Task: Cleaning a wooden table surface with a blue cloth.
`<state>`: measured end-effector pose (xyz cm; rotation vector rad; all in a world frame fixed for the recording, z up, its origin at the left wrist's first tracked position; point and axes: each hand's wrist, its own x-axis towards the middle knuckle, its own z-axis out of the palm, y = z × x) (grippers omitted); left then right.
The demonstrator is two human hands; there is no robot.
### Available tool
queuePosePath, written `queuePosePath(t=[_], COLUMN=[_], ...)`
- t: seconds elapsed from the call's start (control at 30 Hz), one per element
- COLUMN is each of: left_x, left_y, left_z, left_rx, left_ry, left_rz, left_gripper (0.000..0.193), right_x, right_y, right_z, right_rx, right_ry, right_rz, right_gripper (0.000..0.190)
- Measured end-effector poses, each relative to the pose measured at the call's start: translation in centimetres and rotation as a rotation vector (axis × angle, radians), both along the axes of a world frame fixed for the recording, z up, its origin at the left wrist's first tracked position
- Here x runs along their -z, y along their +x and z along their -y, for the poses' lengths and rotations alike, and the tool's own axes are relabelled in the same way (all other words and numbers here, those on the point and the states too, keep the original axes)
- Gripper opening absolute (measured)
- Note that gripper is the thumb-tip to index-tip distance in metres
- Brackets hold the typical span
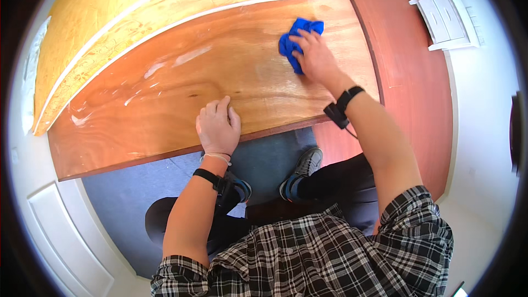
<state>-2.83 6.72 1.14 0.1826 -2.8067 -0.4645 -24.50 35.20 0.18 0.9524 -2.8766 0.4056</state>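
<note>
A crumpled blue cloth (pixel 295 45) lies on the right part of a brown wooden board (pixel 255 74). My right hand (pixel 315 55) presses down on it, fingers spread over the folds and gripping it. Near the board's front edge, my left hand (pixel 218 126) rests on the wood with its fingers curled together and nothing visible in it. Whitish wet-looking streaks (pixel 192 56) mark the board's left half, well beyond the left hand. What is under the left palm is hidden.
A yellow mattress (pixel 181 8) with white piping borders the board's far side. Reddish flooring (pixel 412 82) runs along the right, with a small white cabinet (pixel 443 18) by the wall. Below the front edge are grey-blue flooring (pixel 119 202) and my shoes (pixel 307 163). A white door (pixel 68 235) stands left.
</note>
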Motion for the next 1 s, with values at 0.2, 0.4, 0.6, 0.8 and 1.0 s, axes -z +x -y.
queuePosePath(t=[0.2, 0.4, 0.6, 0.8, 1.0], left_x=[0.4, 0.8, 0.8, 0.6, 0.8], left_y=[-0.5, -0.7, -0.7, -0.8, -1.0], left_z=[-0.1, -0.1, -0.5, -0.4, -0.6], left_rx=[-0.007, -0.030, -0.029, -0.033, -0.016], left_ry=[0.002, 0.002, -0.009, -0.020, -0.028], left_rz=[-0.018, -0.033, -0.057, -0.057, -0.094], left_gripper=[0.029, 0.026, 0.026, 0.025, 0.025], right_x=[-1.4, -3.2, -1.8, -1.7, -1.7], right_y=[9.8, 16.7, 18.5, 18.2, 19.6], right_z=[-2.7, -3.9, -3.7, 1.2, 6.4], right_rx=[-0.003, 0.110, 0.164, 0.132, 0.076], right_ry=[0.023, 0.023, -0.068, -0.048, -0.131], right_rz=[0.065, 0.262, 0.250, 0.180, 0.152], right_gripper=[0.044, 0.044, 0.048, 0.051, 0.052])
